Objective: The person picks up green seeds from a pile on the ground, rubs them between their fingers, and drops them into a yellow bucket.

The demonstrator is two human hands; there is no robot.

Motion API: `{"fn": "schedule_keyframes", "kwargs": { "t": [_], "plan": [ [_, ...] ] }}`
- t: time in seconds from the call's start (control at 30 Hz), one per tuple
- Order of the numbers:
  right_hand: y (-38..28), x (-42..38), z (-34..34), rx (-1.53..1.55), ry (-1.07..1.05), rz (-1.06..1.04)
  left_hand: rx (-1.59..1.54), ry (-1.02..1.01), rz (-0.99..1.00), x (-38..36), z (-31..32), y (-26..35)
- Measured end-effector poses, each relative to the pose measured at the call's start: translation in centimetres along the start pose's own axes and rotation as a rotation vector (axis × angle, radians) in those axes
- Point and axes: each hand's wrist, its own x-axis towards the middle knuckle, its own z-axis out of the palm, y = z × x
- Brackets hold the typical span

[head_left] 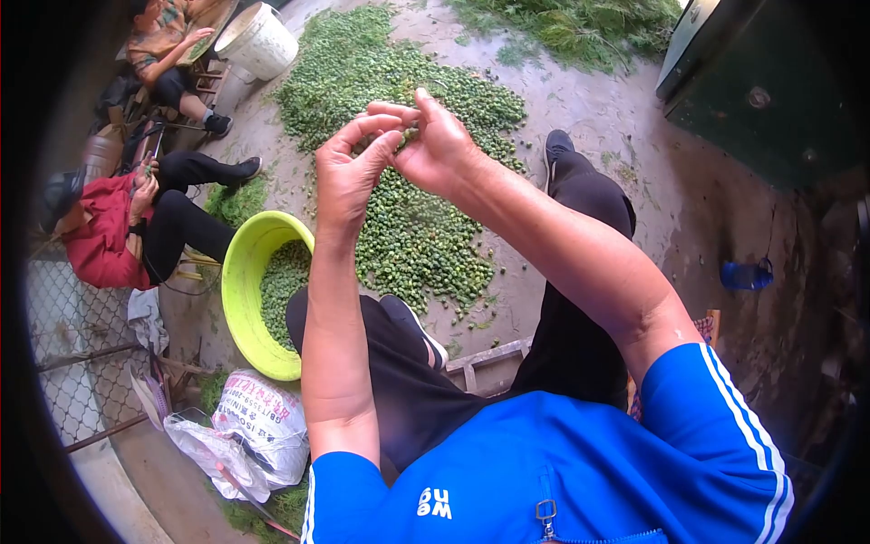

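My left hand (353, 172) and my right hand (439, 150) meet in front of me, above a pile of small round green fruits or cones (417, 231) on the floor. The left fingers bend toward the thumb in a pinch. My right hand is turned partly palm up, its fingers curled close against the left fingertips. A small bit of green shows between the hands, but what they hold is too small and hidden to name. Left of my left forearm stands a yellow-green tub (237, 304), with more of the small green pieces (285, 290) inside.
Two people sit at the left, one in a red top (104, 236), one in a patterned shirt (159, 45). A white bucket (256, 43) stands near them. Cut green branches (589, 27) lie at the back. White sacks (258, 426) rest beside the tub; a blue container (747, 275) is at right.
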Motion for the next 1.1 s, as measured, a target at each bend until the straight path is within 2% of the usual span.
{"fn": "schedule_keyframes", "kwargs": {
  "t": [0.07,0.2,0.27,0.37,0.43,0.47,0.53,0.6,0.67,0.8,0.93,0.97,1.0,1.07,1.1],
  "plan": [
    [0.3,0.9,-0.9,0.041,-0.093,0.026,0.253,0.036,0.267,0.3,1.0,-0.4],
    [0.6,0.9,-0.9,-0.091,-0.105,0.02,0.596,0.136,0.294,0.2,1.3,-0.8],
    [0.6,0.6,-0.8,-0.074,-0.099,0.028,0.647,0.15,0.308,0.3,1.2,-0.9],
    [0.8,1.1,-1.1,-0.002,-0.105,0.044,0.496,0.079,0.316,0.3,0.2,-0.8],
    [0.7,0.8,-0.5,0.054,-0.121,0.053,0.077,0.073,-0.017,-0.4,-0.1,0.4],
    [0.7,0.4,-0.3,0.005,-0.082,0.035,0.079,0.073,-0.013,-0.4,-0.2,0.6],
    [0.5,-0.1,0.0,-0.041,-0.046,0.018,-0.24,0.009,-0.065,-0.4,-0.3,1.0],
    [0.3,-0.2,0.3,-0.015,-0.036,0.059,-0.313,-0.031,-0.093,-0.3,-1.0,1.1],
    [0.1,-0.2,0.6,-0.041,-0.052,0.049,-0.605,-0.136,-0.158,-0.3,-1.3,1.3],
    [0.1,-0.1,0.6,-0.085,-0.09,0.042,-0.817,-0.2,-0.135,-0.8,-1.6,2.3],
    [0.3,-0.2,1.2,-0.019,-0.09,0.058,-0.921,-0.109,-0.097,-1.8,-5.3,2.8],
    [0.2,-0.1,1.0,-0.011,-0.139,0.062,-0.88,-0.029,-0.067,-2.8,-6.7,3.3],
    [0.2,-0.3,1.3,-0.005,-0.141,0.062,-0.85,-0.084,-0.037,-3.7,-8.8,3.7],
    [-0.3,-0.9,1.9,0.004,-0.205,0.063,-0.589,0.318,-0.008,-6.2,-14.5,3.6],
    [-0.4,-1.0,1.9,0.006,-0.239,0.063,-0.462,0.423,-0.024,-7.8,-16.3,4.3]
  ]
}}
